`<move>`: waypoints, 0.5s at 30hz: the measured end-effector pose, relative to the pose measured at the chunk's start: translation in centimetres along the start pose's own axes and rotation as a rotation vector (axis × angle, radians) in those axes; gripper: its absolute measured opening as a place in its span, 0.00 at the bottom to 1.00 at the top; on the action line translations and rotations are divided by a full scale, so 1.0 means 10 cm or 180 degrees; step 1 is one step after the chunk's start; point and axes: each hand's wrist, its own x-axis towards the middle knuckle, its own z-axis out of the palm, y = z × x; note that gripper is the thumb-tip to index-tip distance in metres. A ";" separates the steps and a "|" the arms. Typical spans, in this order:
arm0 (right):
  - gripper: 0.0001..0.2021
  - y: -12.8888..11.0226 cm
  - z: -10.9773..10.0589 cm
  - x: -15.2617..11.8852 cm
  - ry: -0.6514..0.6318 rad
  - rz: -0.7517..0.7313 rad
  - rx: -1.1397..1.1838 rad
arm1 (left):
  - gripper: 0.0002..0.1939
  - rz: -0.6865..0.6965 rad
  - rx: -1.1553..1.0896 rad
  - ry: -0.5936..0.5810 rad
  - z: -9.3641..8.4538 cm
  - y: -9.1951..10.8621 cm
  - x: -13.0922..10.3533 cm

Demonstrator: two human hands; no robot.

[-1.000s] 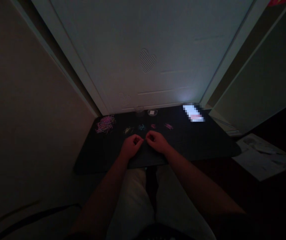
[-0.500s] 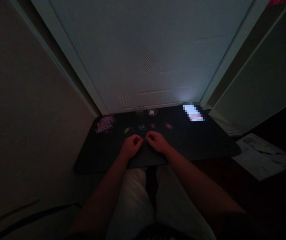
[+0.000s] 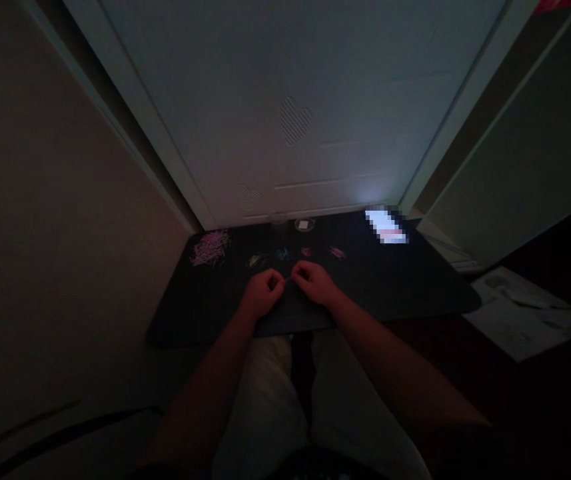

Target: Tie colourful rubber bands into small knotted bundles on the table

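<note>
My left hand (image 3: 263,292) and my right hand (image 3: 315,283) meet over the dark tabletop (image 3: 390,280), both with fingers closed in a pinch. A short, thin pale strip (image 3: 288,279) spans the small gap between them, one end in each hand; its exact kind is too dim to make out. Just beyond my fingers lie small clusters of thin pieces: a yellowish cluster (image 3: 255,259), a bluish cluster (image 3: 283,254), a pink cluster (image 3: 306,252) and a brighter pink cluster (image 3: 338,253). A larger pile of pink and purple thin strips (image 3: 210,247) lies at the table's left back.
At the back edge stand a clear container (image 3: 279,223) and a round clear dish (image 3: 304,225) with a white square in it. A lit phone-like screen (image 3: 386,225) lies at right. A white door (image 3: 285,67) rises behind the table; papers (image 3: 525,313) lie on the floor at right.
My hands have barely moved. The fingertips are slightly farther apart, and more of the thin strip shows between them.
</note>
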 end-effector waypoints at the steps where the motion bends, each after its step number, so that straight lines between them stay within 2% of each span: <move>1: 0.03 0.01 0.00 0.00 0.0060 0.0033 0.0066 | 0.08 -0.0007 -0.0004 -0.0004 0.00 0.00 0.00; 9: 0.05 0.06 -0.04 0.02 0.0438 0.0249 0.0382 | 0.08 -0.0017 -0.0028 0.0040 0.00 -0.03 0.00; 15: 0.07 0.01 0.00 -0.02 -0.0287 -0.0035 0.0055 | 0.09 0.0013 -0.0030 0.0012 0.01 -0.02 0.00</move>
